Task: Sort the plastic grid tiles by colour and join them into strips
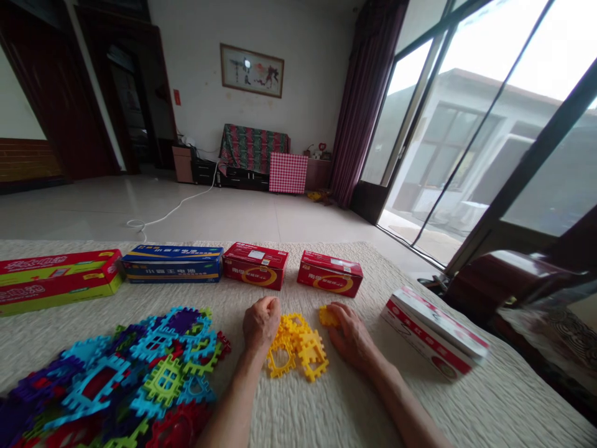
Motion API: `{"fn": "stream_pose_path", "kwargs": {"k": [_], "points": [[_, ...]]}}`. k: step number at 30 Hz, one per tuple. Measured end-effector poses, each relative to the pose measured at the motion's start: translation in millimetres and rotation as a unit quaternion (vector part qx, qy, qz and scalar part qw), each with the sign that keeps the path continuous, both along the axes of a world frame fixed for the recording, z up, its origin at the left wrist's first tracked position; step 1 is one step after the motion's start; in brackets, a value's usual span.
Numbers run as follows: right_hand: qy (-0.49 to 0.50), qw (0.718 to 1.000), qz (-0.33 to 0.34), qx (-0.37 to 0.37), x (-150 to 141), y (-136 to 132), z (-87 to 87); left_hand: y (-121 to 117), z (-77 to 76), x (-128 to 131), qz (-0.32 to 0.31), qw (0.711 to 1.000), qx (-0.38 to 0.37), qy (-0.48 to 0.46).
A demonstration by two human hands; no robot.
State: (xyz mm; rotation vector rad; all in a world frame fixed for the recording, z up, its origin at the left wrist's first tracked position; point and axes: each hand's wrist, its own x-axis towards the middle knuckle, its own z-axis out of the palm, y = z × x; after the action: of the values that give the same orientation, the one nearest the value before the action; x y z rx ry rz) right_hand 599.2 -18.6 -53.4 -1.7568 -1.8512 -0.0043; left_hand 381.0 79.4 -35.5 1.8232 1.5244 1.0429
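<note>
Cover (321, 410), pale and textured, one: spread across the lower frame, bearing all items below.
Pile of toothed plastic pieces (163, 376), one: blue, purple, green and red, lower left.
Red-and-lime box (60, 280), one: left edge, cut by the frame.
White-and-red box (433, 333), one: lower right, set at a slant.
Blue box (172, 264), one: left of centre, near the red-and-lime box.
Red boxes, two: one at centre (255, 266), one just right of it (329, 274), apart.
Yellow pieces (303, 336), clustered: lower centre, between the hands.
Right hand (352, 336), one: fingers over a single yellow piece; pinched or merely touched, cannot tell.
Left hand (261, 322), one: clenched, beside the cluster; contents hidden.
Single yellow piece (325, 316), one: right of the cluster, partly covered by fingers.
</note>
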Motion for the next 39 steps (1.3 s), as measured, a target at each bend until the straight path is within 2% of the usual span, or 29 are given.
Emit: {"fn": "stream_pose_path", "kwargs": {"k": [3,6,9,11,13,15,19,24,26,28,32,36,39], "points": [[0.007,1.000,0.001,0.026,-3.2,-1.7,6.4,-1.0,0.6,0.8,-0.001,1.000,0.001,0.009],[0.045,0.996,0.051,0.051,-15.9,-8.4,26.3,-0.8,1.1,0.8,0.005,1.000,-0.003,0.005],[0.055,0.995,0.087,-0.010,-37.1,-18.8,50.8,-0.8,2.2,0.6,0.008,1.000,-0.003,0.002],[0.030,0.995,0.058,-0.078,-53.4,-26.1,61.9,-0.9,2.9,0.5,0.008,1.000,-0.006,0.002],[0.001,0.991,0.029,-0.134,-68.7,-32.4,65.6,-0.9,3.3,0.7,0.010,1.000,-0.010,0.004],[-0.025,0.986,0.011,-0.164,-80.9,-36.7,63.3,-0.5,3.1,0.8,0.011,1.000,-0.012,0.006],[-0.040,0.984,-0.009,-0.174,-90.2,-40.2,56.4,0.1,2.0,1.1,0.009,1.000,-0.010,0.012],[0.037,0.981,0.053,-0.181,-67.9,-37.5,61.2,0.6,1.3,1.4,0.007,1.000,-0.010,0.015],[0.073,0.984,0.064,-0.147,-50.3,-31.2,60.9,0.9,0.8,1.5,0.006,1.000,-0.009,0.015],[0.082,0.992,0.040,-0.085,-31.6,-22.1,55.6,1.2,0.1,1.6,0.007,1.000,-0.006,0.014],[0.069,0.998,0.011,0.001,-3.8,-3.3,33.5,1.3,-1.3,1.5,0.001,1.000,0.000,0.012],[0.076,0.997,0.015,0.024,3.7,7.6,13.4,0.6,-1.3,1.5,0.001,1.000,-0.002,0.011],[0.084,0.996,0.012,0.030,3.1,10.0,7.0,0.1,-0.2,1.7,0.003,1.000,-0.004,0.017]]}}
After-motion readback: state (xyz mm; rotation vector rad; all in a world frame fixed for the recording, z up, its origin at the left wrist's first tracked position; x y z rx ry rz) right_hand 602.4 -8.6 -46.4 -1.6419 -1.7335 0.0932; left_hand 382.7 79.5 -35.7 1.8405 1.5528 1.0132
